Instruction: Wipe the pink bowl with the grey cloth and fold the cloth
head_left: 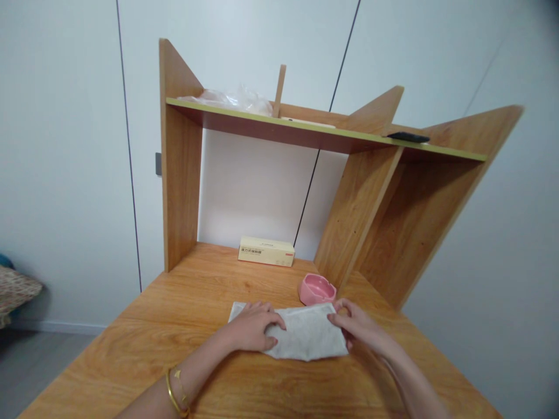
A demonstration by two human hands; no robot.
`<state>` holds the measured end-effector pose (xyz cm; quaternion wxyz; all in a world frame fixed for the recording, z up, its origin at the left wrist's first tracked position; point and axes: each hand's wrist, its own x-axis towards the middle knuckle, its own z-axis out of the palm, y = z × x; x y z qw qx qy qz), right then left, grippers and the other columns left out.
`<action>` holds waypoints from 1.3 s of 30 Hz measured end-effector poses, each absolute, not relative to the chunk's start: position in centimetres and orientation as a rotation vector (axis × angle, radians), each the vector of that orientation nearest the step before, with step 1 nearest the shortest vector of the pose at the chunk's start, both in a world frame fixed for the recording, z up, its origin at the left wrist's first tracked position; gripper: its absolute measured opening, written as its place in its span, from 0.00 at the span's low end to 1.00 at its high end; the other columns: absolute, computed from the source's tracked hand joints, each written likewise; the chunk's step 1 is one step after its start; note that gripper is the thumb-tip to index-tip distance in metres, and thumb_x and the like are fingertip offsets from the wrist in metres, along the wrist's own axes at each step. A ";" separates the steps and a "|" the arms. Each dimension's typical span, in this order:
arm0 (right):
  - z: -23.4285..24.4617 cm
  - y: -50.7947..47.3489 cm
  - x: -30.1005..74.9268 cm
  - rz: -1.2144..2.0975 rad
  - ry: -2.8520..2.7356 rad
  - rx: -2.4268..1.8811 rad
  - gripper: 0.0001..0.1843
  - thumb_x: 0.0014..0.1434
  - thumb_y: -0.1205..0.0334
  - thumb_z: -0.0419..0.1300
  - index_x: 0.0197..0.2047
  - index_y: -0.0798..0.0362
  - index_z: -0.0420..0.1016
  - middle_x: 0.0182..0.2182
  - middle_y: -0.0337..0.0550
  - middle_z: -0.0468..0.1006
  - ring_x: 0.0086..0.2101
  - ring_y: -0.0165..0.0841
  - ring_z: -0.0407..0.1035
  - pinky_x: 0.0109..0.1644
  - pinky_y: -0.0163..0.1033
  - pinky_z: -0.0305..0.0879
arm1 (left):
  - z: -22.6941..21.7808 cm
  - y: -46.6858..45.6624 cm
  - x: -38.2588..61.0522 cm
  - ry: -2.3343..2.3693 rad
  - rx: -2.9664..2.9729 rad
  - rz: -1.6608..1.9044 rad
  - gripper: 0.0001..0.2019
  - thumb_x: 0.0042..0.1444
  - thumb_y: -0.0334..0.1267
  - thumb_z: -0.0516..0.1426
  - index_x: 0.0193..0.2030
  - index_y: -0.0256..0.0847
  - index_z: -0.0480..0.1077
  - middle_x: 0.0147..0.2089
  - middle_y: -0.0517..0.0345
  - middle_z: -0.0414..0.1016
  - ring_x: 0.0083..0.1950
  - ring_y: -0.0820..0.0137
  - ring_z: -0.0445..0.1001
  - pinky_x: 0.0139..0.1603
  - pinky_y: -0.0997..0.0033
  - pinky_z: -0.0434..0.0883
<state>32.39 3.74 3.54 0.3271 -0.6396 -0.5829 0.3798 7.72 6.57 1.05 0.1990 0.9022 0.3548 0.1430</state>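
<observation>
A folded pale grey cloth [305, 333] lies on the wooden desk, its long side running left to right. My left hand [257, 326] rests on its left part, thumb and fingers apart and slightly curved. At the cloth's right end, my right hand [356, 323] pinches the edge between thumb and fingers, and that end looks slightly raised. Just behind the cloth sits a pink ashtray [318, 289], close to my right fingers. Part of the cloth is hidden under my left hand.
A long cream box [266, 252] with printed writing stands at the back of the desk [209, 291]. Above is a wooden shelf [279, 129] bearing a clear plastic bag [240, 101] and a flat dark object [409, 137]. An upright panel [356, 209] rises right of the ashtray.
</observation>
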 end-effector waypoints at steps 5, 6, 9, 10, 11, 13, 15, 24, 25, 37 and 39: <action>6.7 5.1 28.0 0.699 -1.544 -1.639 0.14 0.41 0.64 0.56 0.28 0.48 0.51 0.13 0.24 0.59 0.13 0.23 0.57 0.17 0.28 0.50 | 0.5 7.8 6.9 1.070 2.256 0.786 0.11 0.38 0.31 0.56 0.32 0.45 0.71 0.34 0.61 0.70 0.41 0.66 0.66 0.43 0.69 0.60; 6.9 5.6 26.8 0.645 -1.562 -1.640 0.14 0.41 0.66 0.56 0.28 0.49 0.52 0.13 0.25 0.59 0.14 0.23 0.58 0.17 0.27 0.50 | 0.3 8.4 6.7 1.115 2.187 0.887 0.08 0.38 0.29 0.54 0.28 0.43 0.70 0.31 0.61 0.69 0.38 0.67 0.66 0.41 0.70 0.60; 6.8 6.9 23.0 0.663 -1.654 -1.674 0.13 0.44 0.67 0.55 0.31 0.49 0.53 0.12 0.23 0.59 0.12 0.24 0.57 0.15 0.27 0.48 | -0.3 10.2 6.1 1.240 2.031 1.076 0.05 0.42 0.30 0.49 0.24 0.40 0.65 0.26 0.59 0.68 0.33 0.69 0.66 0.36 0.72 0.62; 6.5 7.4 21.6 0.724 -1.690 -1.671 0.13 0.45 0.68 0.54 0.33 0.49 0.53 0.11 0.23 0.58 0.11 0.24 0.57 0.15 0.27 0.48 | -0.5 10.8 5.8 1.274 1.974 1.142 0.06 0.44 0.31 0.47 0.24 0.40 0.63 0.26 0.59 0.68 0.32 0.69 0.66 0.35 0.72 0.62; 6.1 7.7 20.3 0.787 -1.718 -1.661 0.12 0.46 0.68 0.54 0.34 0.49 0.53 0.11 0.22 0.58 0.10 0.25 0.56 0.14 0.27 0.49 | -0.6 11.4 5.5 1.300 1.919 1.206 0.06 0.44 0.32 0.46 0.23 0.40 0.62 0.26 0.59 0.67 0.32 0.69 0.67 0.35 0.72 0.63; 5.0 8.3 17.7 0.846 -1.741 -1.637 0.13 0.46 0.71 0.53 0.34 0.50 0.54 0.10 0.21 0.56 0.09 0.25 0.57 0.13 0.26 0.50 | -0.7 12.3 4.8 1.343 1.815 1.322 0.06 0.44 0.33 0.44 0.23 0.41 0.60 0.25 0.59 0.66 0.31 0.70 0.67 0.34 0.73 0.64; 3.6 8.6 15.4 0.894 -1.758 -1.618 0.14 0.46 0.73 0.52 0.35 0.50 0.54 0.10 0.21 0.56 0.09 0.25 0.57 0.13 0.26 0.52 | -0.9 12.9 4.1 1.384 1.728 1.411 0.06 0.43 0.34 0.43 0.23 0.41 0.58 0.25 0.59 0.66 0.31 0.70 0.68 0.34 0.73 0.65; 1.7 8.7 15.5 0.792 -1.863 -1.596 0.12 0.52 0.72 0.48 0.40 0.51 0.60 0.18 0.31 0.67 0.21 0.26 0.66 0.24 0.28 0.58 | -0.3 12.7 3.4 1.543 1.733 1.388 0.07 0.43 0.33 0.43 0.23 0.40 0.61 0.26 0.59 0.69 0.31 0.71 0.69 0.32 0.75 0.64; 2.1 8.8 16.7 0.719 -1.862 -1.615 0.10 0.52 0.71 0.49 0.38 0.51 0.61 0.20 0.33 0.68 0.24 0.26 0.66 0.26 0.29 0.57 | -0.2 12.4 3.5 1.564 1.772 1.336 0.08 0.44 0.33 0.44 0.22 0.40 0.62 0.24 0.59 0.69 0.31 0.71 0.69 0.31 0.75 0.64; -0.4 7.9 23.2 1.009 -1.990 -1.840 0.22 0.53 0.50 0.51 0.13 0.53 0.59 0.08 0.33 0.62 0.10 0.22 0.53 0.14 0.28 0.46 | 0.3 10.2 4.8 1.850 2.146 0.693 0.11 0.47 0.33 0.48 0.21 0.38 0.70 0.28 0.47 0.75 0.34 0.61 0.72 0.33 0.68 0.61; -0.4 7.9 24.5 0.998 -1.984 -1.868 0.21 0.52 0.52 0.53 0.12 0.53 0.58 0.08 0.32 0.60 0.10 0.22 0.51 0.14 0.29 0.44 | 0.5 10.3 4.7 1.872 2.158 0.659 0.13 0.49 0.34 0.47 0.24 0.39 0.71 0.30 0.48 0.75 0.36 0.62 0.72 0.34 0.69 0.61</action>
